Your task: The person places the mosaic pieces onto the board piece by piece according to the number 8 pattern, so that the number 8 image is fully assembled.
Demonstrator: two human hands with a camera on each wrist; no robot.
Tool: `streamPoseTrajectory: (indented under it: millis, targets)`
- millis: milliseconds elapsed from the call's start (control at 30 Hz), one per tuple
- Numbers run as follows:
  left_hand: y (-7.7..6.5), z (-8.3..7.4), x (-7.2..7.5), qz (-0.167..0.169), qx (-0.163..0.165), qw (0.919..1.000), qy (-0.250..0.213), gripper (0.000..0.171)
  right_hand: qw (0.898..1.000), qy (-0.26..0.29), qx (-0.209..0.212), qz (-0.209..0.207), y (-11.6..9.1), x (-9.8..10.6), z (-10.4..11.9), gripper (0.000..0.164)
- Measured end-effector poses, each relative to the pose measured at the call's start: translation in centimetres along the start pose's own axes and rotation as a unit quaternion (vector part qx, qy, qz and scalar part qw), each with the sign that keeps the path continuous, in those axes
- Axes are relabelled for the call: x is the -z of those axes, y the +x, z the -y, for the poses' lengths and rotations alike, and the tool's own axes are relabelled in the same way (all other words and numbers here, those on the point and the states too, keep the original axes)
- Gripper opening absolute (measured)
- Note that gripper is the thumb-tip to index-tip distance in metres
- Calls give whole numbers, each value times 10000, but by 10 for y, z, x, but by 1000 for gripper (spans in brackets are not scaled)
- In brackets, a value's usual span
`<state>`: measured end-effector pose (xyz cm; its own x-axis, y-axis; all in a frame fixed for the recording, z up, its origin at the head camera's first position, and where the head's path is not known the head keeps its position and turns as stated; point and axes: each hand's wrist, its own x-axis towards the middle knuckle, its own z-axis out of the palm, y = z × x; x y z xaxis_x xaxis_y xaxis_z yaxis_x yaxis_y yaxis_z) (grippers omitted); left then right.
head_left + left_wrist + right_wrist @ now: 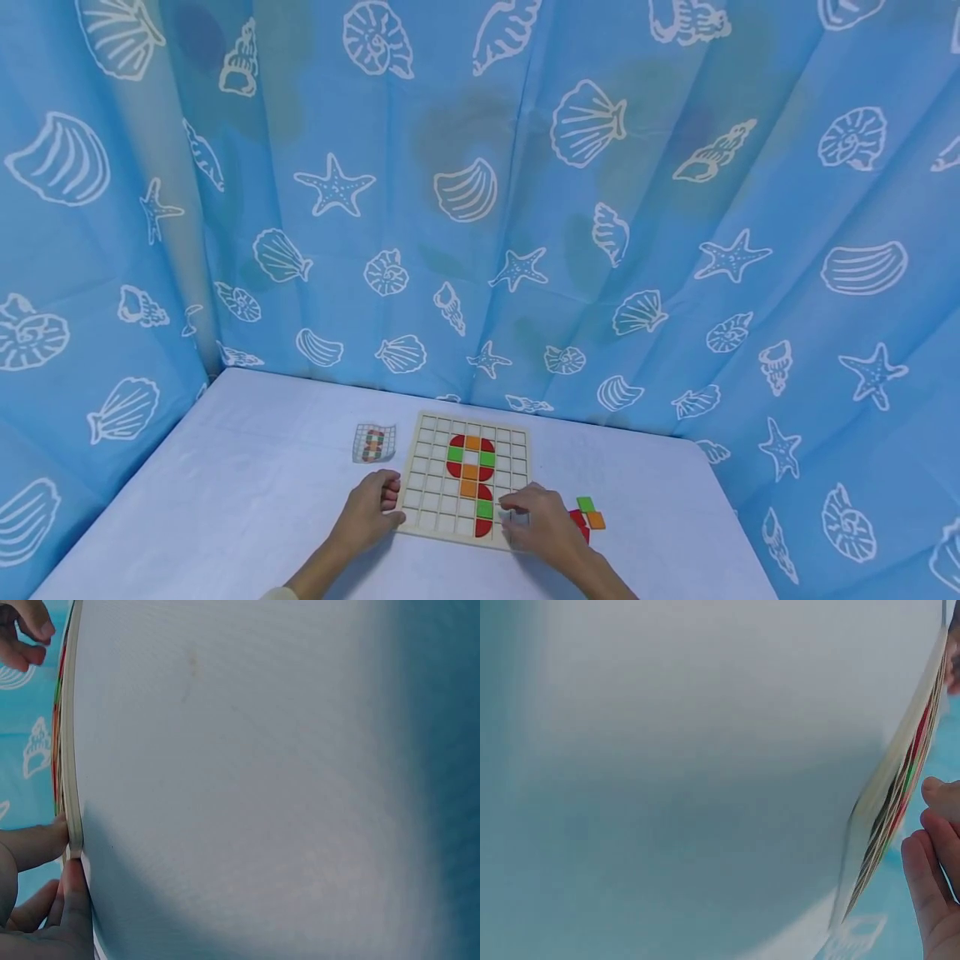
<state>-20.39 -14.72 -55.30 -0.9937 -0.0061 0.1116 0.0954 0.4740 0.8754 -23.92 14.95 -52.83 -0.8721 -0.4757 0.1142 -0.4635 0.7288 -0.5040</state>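
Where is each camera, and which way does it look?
Head: on the head, facing forward and down at curtain, table and board; left hand and right hand show.
Left wrist: on that wrist, facing table and board edge; both hands partly show.
Right wrist: on that wrist, facing table and board edge; both hands partly show.
Wrist views share table and board.

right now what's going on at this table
A person is working with flat tiles: their left hand holds the left edge of a pale gridded board, and the right hand hovers at its lower right, with no tile visible in its fingers. Red, green and orange tiles form a ring with a tail. Loose tiles lie to the right, and a small patterned card to the left.
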Motion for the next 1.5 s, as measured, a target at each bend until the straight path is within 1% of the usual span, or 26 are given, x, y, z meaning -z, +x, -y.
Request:
streamPoseTrajectory:
  millis: [200, 333, 400, 500, 600, 800, 900, 1033, 1100, 1200, 1367, 1500]
  targets:
    - [0, 2, -1, -59, -86, 9999, 46, 54, 9979, -255, -360, -479, -13, 24, -40, 28]
    - [-1, 1, 0, -67, -56, 10000, 0, 54, 9921, -395, -862, -818, -20, 37, -63, 29]
    - [-1, -1, 0, -52, -22, 10000, -23, 54, 9889, -384, -1136, -872, -22, 42, -71, 30]
    - [-1, -2, -1, -23, 49, 10000, 1, 55, 9853, -369, -1431, -852, -24, 45, -80, 30]
    - [-1, -3, -1, -24, 55, 10000, 40, 55, 9832, -387, -1598, -797, -23, 45, -84, 30]
    - [0, -1, -2, -43, -34, 9999, 104, 54, 9820, -487, -1659, -765, -25, 43, -89, 31]
    - [1, -1, -2, -45, 30, 9999, 117, 55, 9811, -502, -1727, -709, -29, 46, -90, 33]
    - [1, -2, 0, -44, 41, 10000, 65, 55, 9781, -505, -1906, -665, -33, 50, -94, 36]
    - [1, -2, 0, -56, -5, 10000, 28, 55, 9772, -497, -1959, -651, -34, 51, -95, 35]
    - [1, -1, 0, -66, -67, 10000, 15, 54, 9795, -464, -1859, -620, -35, 53, -96, 36]
    - [0, 0, -1, -46, -77, 10000, 42, 54, 9831, -484, -1689, -516, -38, 54, -96, 45]
    - [0, 0, -1, -44, -58, 10000, 10, 54, 9817, -550, -1747, -524, -42, 54, -96, 44]
